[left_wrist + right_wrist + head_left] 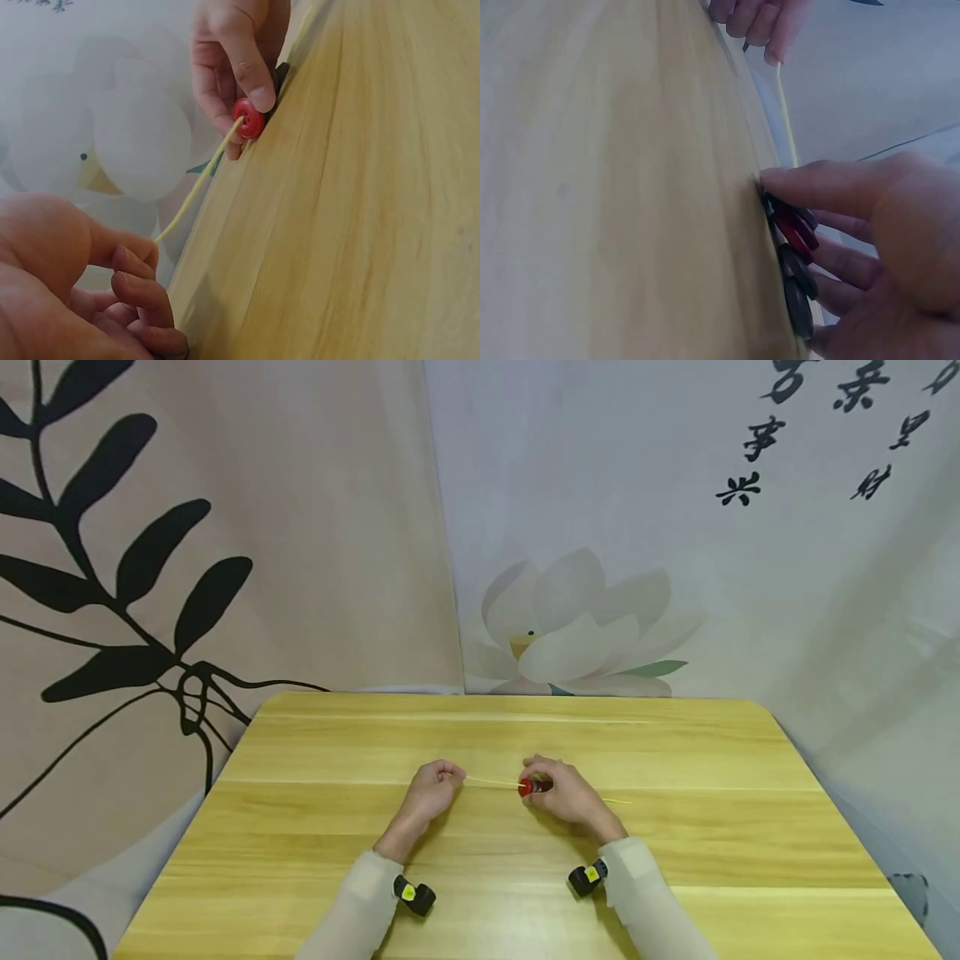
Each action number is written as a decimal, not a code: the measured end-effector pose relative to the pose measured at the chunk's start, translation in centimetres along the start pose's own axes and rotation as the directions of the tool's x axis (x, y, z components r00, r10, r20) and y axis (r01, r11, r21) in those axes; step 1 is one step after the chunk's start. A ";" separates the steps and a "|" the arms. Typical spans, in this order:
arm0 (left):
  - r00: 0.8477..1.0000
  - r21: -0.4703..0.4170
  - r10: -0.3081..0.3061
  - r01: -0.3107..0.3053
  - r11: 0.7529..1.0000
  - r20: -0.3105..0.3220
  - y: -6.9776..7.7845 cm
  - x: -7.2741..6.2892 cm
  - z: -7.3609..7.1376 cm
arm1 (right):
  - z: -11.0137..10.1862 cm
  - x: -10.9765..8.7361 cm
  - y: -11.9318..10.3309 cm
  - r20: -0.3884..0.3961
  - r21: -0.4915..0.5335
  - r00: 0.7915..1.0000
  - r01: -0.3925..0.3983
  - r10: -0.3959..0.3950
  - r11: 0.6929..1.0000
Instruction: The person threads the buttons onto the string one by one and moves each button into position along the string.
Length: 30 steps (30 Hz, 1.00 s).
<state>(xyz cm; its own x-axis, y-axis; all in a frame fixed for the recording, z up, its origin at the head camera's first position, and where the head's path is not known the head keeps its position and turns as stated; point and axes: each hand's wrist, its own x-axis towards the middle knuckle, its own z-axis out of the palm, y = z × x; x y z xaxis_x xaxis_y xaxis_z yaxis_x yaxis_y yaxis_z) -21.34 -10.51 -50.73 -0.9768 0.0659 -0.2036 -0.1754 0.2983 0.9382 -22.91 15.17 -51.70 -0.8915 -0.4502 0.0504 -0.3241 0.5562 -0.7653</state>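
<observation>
My left hand (432, 790) pinches one end of a yellow string (492, 782), which runs taut across to the other hand. With thumb and fingers, my right hand (570, 793) holds several buttons strung in a row on it. A red button (255, 120) faces the left hand, and the string comes out through its holes. Behind it, the right wrist view shows another red button (795, 231) among dark buttons (799, 306), partly covered by the thumb and fingers. Past the right wrist, a tail of string lies over the table.
Both hands are just above a light wood-grain table (480, 893) with rounded far corners. Behind it hang curtains printed with dark leaves (146, 547), a pale lotus (585, 618) and black writing. A black wrist camera (416, 897) sits on each sleeve.
</observation>
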 end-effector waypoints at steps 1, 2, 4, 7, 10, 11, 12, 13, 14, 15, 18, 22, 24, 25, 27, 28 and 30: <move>1.000 0.008 0.005 -0.005 1.000 0.001 0.0 0.0 0.0 | 0.0 0.0 0.0 0.001 0.000 1.000 -0.001 0.001 1.000; 1.000 0.011 0.008 -0.008 1.000 0.002 0.0 0.0 0.0 | 0.0 0.0 0.0 0.001 -0.001 1.000 -0.003 0.003 1.000; 1.000 0.018 0.012 -0.012 1.000 0.001 0.0 -0.1 0.0 | 0.1 -0.1 -0.1 0.001 -0.002 1.000 -0.007 0.007 1.000; 1.000 0.029 0.009 -0.008 1.000 -0.004 0.0 -0.3 0.1 | 0.3 -0.1 -0.1 0.003 -0.011 1.000 -0.019 0.019 1.000; 1.000 0.042 0.001 0.000 0.999 -0.010 -0.1 -0.4 0.2 | 0.4 -0.2 -0.1 0.005 -0.011 1.000 -0.025 0.025 1.000; 1.000 0.046 -0.001 0.001 0.999 -0.013 -0.1 -0.4 0.2 | 0.4 -0.3 -0.2 0.006 -0.010 1.000 -0.025 0.025 1.000; 1.000 0.048 -0.002 0.003 0.999 -0.015 -0.1 -0.4 0.2 | 0.5 -0.3 -0.2 0.006 -0.010 1.000 -0.026 0.026 1.000; 1.000 0.052 -0.001 0.002 0.999 -0.016 -0.2 -0.5 0.2 | 0.5 -0.4 -0.2 0.007 -0.009 1.000 -0.026 0.026 1.000; 1.000 0.052 -0.002 0.003 0.999 -0.017 -0.2 -0.5 0.2 | 0.6 -0.4 -0.2 0.006 -0.009 1.000 -0.022 0.022 1.000; 1.000 0.053 -0.002 0.003 0.999 -0.017 -0.2 -0.5 0.2 | 0.6 -0.4 -0.3 0.004 -0.011 1.000 -0.016 0.016 1.000; 1.000 0.053 -0.006 0.007 0.999 -0.015 -0.3 -0.6 0.1 | 0.8 -0.4 -0.2 0.001 -0.013 1.000 0.009 -0.009 1.000; 1.000 0.052 -0.012 0.013 0.999 -0.011 -0.5 -0.6 0.1 | 0.8 -0.5 -0.1 0.012 -0.004 1.000 0.009 -0.009 1.000; 1.000 0.048 -0.019 0.019 0.999 -0.011 -0.5 -0.7 0.1 | 0.8 -0.5 0.0 0.024 0.000 1.000 -0.005 0.005 1.000; 1.000 0.044 -0.023 0.024 0.999 -0.010 -0.5 -0.7 0.1 | 0.8 -0.6 0.0 0.029 0.003 0.999 -0.014 0.014 1.000; 1.000 0.049 -0.026 0.026 0.998 -0.012 -0.4 -0.7 0.0 | 0.7 -0.7 0.1 0.035 0.008 0.999 -0.021 0.021 1.000; 1.000 0.051 -0.018 0.019 0.999 -0.013 -0.4 -0.7 -0.1 | 0.6 -0.8 0.1 0.035 0.017 0.999 -0.022 0.022 1.000; 1.000 0.067 -0.002 0.004 0.998 -0.022 -0.2 -0.6 -0.4 | 0.3 -1.0 0.1 0.025 0.028 0.999 -0.034 0.033 0.999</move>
